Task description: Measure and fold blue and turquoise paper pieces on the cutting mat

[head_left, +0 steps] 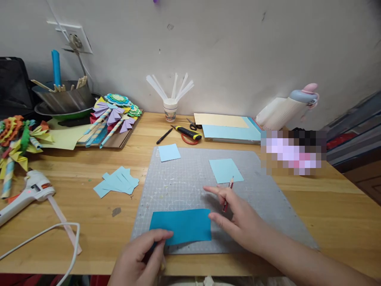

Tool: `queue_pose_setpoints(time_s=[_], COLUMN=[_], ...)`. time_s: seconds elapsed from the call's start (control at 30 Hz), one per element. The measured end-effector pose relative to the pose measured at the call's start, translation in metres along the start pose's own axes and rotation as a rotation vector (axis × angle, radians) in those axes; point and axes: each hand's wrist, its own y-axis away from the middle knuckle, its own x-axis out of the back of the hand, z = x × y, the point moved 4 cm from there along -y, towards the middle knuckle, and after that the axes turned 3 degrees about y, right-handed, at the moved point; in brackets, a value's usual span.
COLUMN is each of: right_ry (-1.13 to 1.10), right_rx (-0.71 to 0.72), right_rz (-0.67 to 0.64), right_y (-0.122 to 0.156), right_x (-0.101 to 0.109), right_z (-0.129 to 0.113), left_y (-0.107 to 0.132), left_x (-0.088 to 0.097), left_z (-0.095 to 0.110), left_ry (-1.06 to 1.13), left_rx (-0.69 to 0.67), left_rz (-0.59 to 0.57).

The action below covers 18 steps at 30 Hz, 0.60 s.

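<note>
Dark blue paper (190, 226), at the lower centre of the frame, is over a grey cutting mat (178, 188) on the wooden bench (333, 222). The left hand (141, 256) has its grip closed on the paper's lower left. The right hand (238, 218), thumb near the paper's upper right corner, shows thumb and forefinger spread; whether its grip holds the pencil (225, 205) beneath cannot be told.

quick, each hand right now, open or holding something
Left hand: closed, pinching the dark blue paper near its lower left corner.
Right hand: thumb and forefinger apart by the paper's right edge; whether it holds the pencil can't be told.
</note>
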Motion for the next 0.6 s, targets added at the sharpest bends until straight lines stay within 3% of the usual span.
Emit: queue_pose_setpoints(time_s=[0.1,0.2,0.3,0.4,0.6], right_ry=[-0.305,-0.411,-0.43,-0.441,-0.484], right_rx=[-0.113,-0.15,-0.165,-0.193,-0.248], right_rz=[-0.097,-0.131,-0.142,-0.174,-0.258], right_y=[-0.01,-0.027,-0.037,-0.04,-0.036], right_x=[-0.017,-0.031,-0.039,-0.044,-0.049], right_z=[-0.019,-0.025,-0.024,-0.024,-0.028], left_y=[0.0,0.01,0.03,0.045,0.054], left_x=[0.002,0.02,0.033,0.03,0.022], left_z=[-0.001,-0.007,-0.015,-0.027,-0.044], left_ry=[-0.054,-0.204,-0.434,-0.606,-0.654], left_rx=[-0.054,-0.19,-0.438,-0.601,-0.615], left_rz=[0.01,0.295,0.543,0.528,0.526])
